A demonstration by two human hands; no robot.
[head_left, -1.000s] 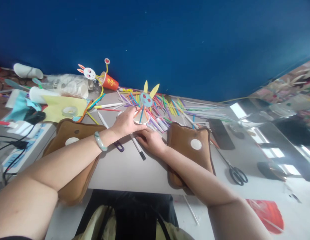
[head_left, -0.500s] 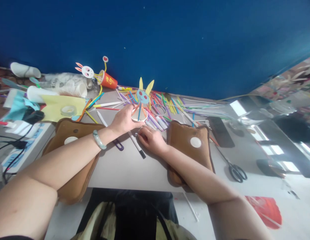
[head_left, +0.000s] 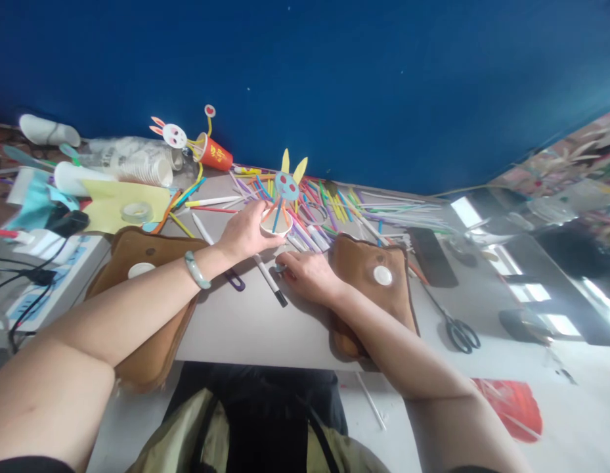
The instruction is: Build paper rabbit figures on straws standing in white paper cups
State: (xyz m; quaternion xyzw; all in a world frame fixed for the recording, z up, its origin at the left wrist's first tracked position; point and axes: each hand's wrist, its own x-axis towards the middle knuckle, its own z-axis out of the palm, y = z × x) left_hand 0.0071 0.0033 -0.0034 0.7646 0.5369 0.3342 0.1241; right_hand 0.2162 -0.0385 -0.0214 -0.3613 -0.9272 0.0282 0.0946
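My left hand (head_left: 245,231) is wrapped round a white-rimmed paper cup (head_left: 276,222) on the table. Out of the cup rise blue and orange strips, and in front of the far clutter they carry a blue paper rabbit face (head_left: 287,186) with red eyes and yellow ears. Close to the cup's right side, my right hand (head_left: 308,272) rests low over the table, its fingers pinched together. A small greyish thing shows at those fingertips, too small to name. Between the hands lies a white marker with a black end (head_left: 271,281).
Brown cushioned pads (head_left: 147,315) lie under both forearms. Coloured sticks (head_left: 334,207) are strewn behind the hands. To the left are a red cup with a white rabbit (head_left: 213,154), tape (head_left: 136,212) and a power strip (head_left: 63,282); to the right, a phone (head_left: 431,256) and scissors (head_left: 461,335).
My right hand has shifted slightly right, and a small greyish thing now shows more at its fingertips. My left hand still holds the cup; the whole view has moved a little.
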